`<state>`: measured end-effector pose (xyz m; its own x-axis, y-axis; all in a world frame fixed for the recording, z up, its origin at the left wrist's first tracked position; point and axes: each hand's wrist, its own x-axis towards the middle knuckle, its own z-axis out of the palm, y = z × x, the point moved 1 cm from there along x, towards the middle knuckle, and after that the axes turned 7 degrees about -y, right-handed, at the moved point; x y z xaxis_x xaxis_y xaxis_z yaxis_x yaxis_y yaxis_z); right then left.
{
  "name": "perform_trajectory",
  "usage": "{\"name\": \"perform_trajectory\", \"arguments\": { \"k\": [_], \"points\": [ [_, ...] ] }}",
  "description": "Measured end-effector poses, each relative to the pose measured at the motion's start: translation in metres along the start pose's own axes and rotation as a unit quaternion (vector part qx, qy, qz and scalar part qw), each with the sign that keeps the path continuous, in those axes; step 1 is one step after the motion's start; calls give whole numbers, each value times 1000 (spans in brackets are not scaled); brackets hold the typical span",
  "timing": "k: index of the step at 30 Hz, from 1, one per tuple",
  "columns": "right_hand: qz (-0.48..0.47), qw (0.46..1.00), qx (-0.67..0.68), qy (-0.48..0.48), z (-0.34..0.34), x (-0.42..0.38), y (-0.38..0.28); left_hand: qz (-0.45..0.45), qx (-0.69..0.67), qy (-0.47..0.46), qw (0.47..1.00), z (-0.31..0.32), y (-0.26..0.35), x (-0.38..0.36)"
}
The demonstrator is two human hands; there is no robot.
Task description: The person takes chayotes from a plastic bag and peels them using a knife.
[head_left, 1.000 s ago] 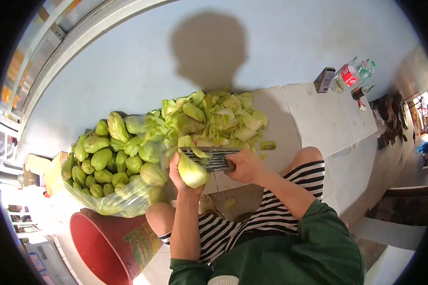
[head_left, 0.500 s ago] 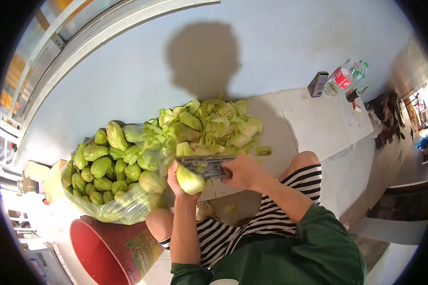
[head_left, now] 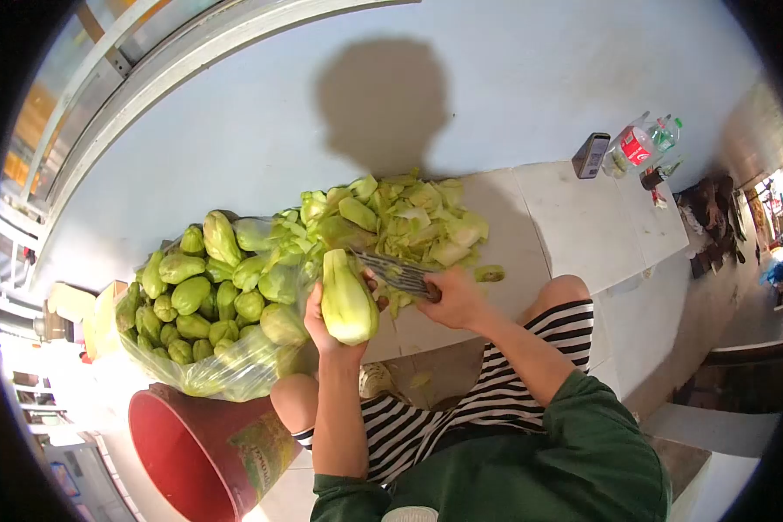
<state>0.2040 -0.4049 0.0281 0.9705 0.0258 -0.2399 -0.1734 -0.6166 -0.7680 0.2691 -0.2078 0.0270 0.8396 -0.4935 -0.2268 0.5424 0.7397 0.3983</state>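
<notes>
My left hand (head_left: 324, 329) is wrapped round a pale green chayote (head_left: 348, 309), held upright over the gap between my knees. Its surface looks smooth and light, with a narrower squared-off top. In my right hand (head_left: 455, 298) is a broad-bladed knife (head_left: 393, 273), dark grey with light streaks. The blade points left and slants beside the upper right side of the chayote. Just beyond both hands lies a heap of pale green peelings and cut pieces (head_left: 431, 217). Whole green chayotes (head_left: 190, 296) fill a clear plastic bag (head_left: 209, 376) to the left of my left hand.
A red bucket (head_left: 235, 426) lies tipped by my left knee. On the white tiled ledge (head_left: 561, 217), a phone (head_left: 592, 157) leans upright near plastic bottles (head_left: 632, 150) at the right. A light blue wall (head_left: 531, 78) rises behind the ledge.
The knife has moved off the front of the chayote, up and to the right, and now tilts down toward my right hand. The chayote stands more upright, with more of it showing.
</notes>
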Motion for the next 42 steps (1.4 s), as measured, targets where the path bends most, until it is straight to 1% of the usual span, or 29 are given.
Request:
{"name": "perform_trajectory", "arguments": {
  "k": [2, 3, 5, 6, 8, 9, 11, 12, 15, 16, 18, 20, 21, 23, 24, 25, 26, 27, 29, 30, 32, 33, 34, 35, 37, 39, 40, 41, 42],
  "points": [
    [-116, 990, -61, 50, 3, -6, -2, 9, -10, -19, 1000, -1, 3, 1],
    [-118, 990, -60, 48, 8, -7, -1, 22, -13, -20, 999, -4, 1, 3],
    [-280, 950, -124, 65, 18, -10, -2, 37, -15, -16, 999, -14, 1, 7],
    [-281, 950, -121, 63, 21, -10, -4, 23, -15, -30, 999, -18, 1, 8],
    [-333, 933, -115, 74, 24, -11, -7, -3, 1, -56, 998, -27, 2, 12],
    [-332, 933, -114, 76, 23, -12, -6, -5, 3, -56, 998, -21, 2, 10],
    [-279, 957, -64, 40, 17, -10, 0, -3, 63, -15, 998, -8, -1, 4],
    [-277, 958, -65, 41, 14, -9, 1, -19, 55, -28, 998, -8, -4, 4],
    [-298, 951, -61, 57, 7, -9, -1, -19, 85, -33, 996, -7, -7, 3],
    [-312, 947, -64, 34, 7, -11, -7, -7, 103, -61, 993, -9, -8, 6],
    [-325, 943, -66, 12, 9, -15, -19, -26, 105, -66, 992, -12, -8, 7],
    [-375, 921, -85, 60, 13, -18, -26, -43, 115, -64, 990, -9, -10, 4],
    [-374, 922, -83, 61, 14, -18, -25, -45, 116, -64, 990, -10, -11, 4],
    [-334, 935, -104, 63, 17, -17, -18, -69, 70, -57, 993, -18, -13, 7],
    [-332, 935, -104, 63, 18, -11, -9, -77, -39, -95, 992, -63, -20, 27],
    [-287, 946, -116, 92, 17, -2, 2, -79, -38, -96, 992, -49, -19, 20],
    [-242, 954, -127, 123, 16, 4, 10, -44, -15, -62, 997, -33, -16, 10],
    [-242, 953, -129, 127, 15, 3, 8, -8, 9, -28, 1000, -20, -13, 4],
    [-204, 962, -154, 94, 16, -1, 2, 9, 25, -25, 999, -18, -13, 4],
    [-204, 962, -156, 93, 14, -3, -3, -5, 21, -26, 999, -24, -14, 6],
    [-291, 942, -151, 70, 12, -10, -13, -47, 19, -15, 999, -38, -14, 18],
    [-289, 943, -148, 67, 15, -4, -5, -48, 19, -11, 999, -35, -13, 12],
    [-178, 975, -105, 88, 16, 8, 7, -45, 66, -55, 995, -25, -10, 3],
    [-67, 990, -64, 110, 15, 17, 19, -40, 111, -104, 988, -17, -7, -1],
    [-64, 991, -61, 98, 5, 16, 17, -48, 109, -128, 985, -14, -3, -1],
    [-63, 993, -68, 74, -3, 13, 11, -14, 103, -94, 990, -17, -2, -1],
    [-116, 988, -56, 87, -1, 8, 6, -8, 99, -89, 991, -19, -2, 0],
    [-169, 980, -40, 99, 3, 4, 1, 11, 40, -19, 999, -20, -2, 5],
    [-172, 980, -37, 95, 8, 1, 0, 30, -18, 51, 998, -21, -1, 7]
  ]
}}
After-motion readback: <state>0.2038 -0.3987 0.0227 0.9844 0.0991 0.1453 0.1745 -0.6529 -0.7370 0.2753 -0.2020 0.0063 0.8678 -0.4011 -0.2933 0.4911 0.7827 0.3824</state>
